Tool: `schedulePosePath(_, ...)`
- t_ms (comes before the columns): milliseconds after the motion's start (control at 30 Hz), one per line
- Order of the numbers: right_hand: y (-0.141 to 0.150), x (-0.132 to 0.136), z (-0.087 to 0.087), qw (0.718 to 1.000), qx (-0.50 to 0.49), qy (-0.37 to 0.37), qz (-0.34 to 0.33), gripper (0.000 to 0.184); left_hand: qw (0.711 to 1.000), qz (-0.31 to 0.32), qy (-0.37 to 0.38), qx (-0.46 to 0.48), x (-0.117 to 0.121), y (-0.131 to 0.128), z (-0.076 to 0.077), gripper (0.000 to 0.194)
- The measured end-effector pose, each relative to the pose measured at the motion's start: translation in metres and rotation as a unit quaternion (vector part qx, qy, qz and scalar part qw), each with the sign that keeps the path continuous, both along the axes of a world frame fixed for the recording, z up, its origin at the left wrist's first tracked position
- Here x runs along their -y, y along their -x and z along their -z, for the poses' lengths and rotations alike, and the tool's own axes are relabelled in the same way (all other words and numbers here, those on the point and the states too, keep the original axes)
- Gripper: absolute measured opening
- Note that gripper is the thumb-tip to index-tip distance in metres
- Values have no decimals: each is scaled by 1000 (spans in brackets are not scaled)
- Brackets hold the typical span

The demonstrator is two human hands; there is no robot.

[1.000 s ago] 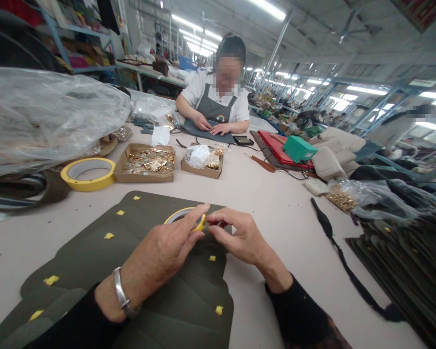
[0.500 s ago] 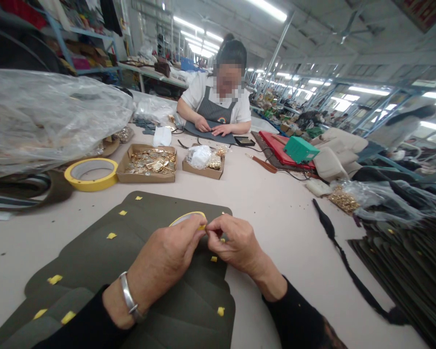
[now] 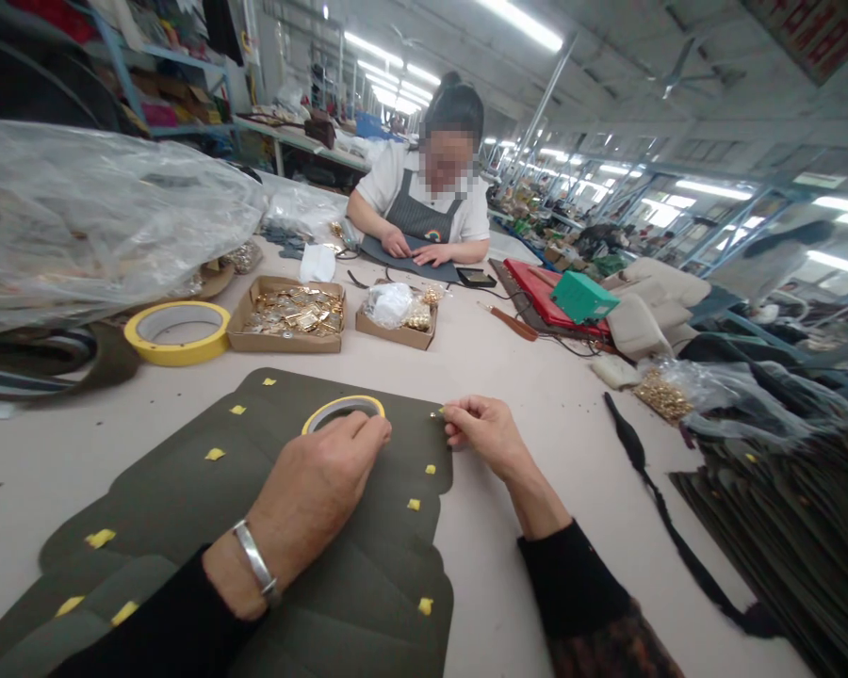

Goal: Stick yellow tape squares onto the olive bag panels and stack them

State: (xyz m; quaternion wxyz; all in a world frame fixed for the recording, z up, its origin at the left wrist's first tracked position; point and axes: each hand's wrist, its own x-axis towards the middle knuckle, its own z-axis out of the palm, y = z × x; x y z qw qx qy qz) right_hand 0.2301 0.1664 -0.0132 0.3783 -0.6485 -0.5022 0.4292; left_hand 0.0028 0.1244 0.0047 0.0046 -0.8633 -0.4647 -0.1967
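Note:
My left hand (image 3: 321, 476) rests closed on a small roll of yellow tape (image 3: 344, 411), which lies flat on a stack of dark olive fabric panels (image 3: 269, 527) dotted with small yellow tape squares. To the right, my right hand (image 3: 481, 430) pinches its fingertips together at the top right corner of the uppermost panel, beside a tiny gold piece; what sits between the fingers is too small to make out.
A larger yellow tape roll (image 3: 177, 331), two cardboard boxes of gold hardware (image 3: 286, 313), and a big plastic bag (image 3: 91, 212) lie at the left. A co-worker (image 3: 424, 202) sits opposite. Dark panels (image 3: 784, 527) are stacked at the right, with a black strap (image 3: 668, 527) nearby.
My hands have parted. The left hand has lowered the tape roll flat onto the panel, and the right hand has moved right to the panel's top corner.

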Motion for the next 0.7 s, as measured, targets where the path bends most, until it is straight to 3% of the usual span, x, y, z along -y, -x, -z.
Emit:
schedulePosePath(200, -3, -7, 5, 998, 48, 18, -33, 13, 988, -12, 116, -98, -6, -4, 1, 19)
schedulePosePath(700, 10, -16, -3, 955, 279, -47, -95, 13, 985, -15, 134, -105, -5, -8, -5, 19)
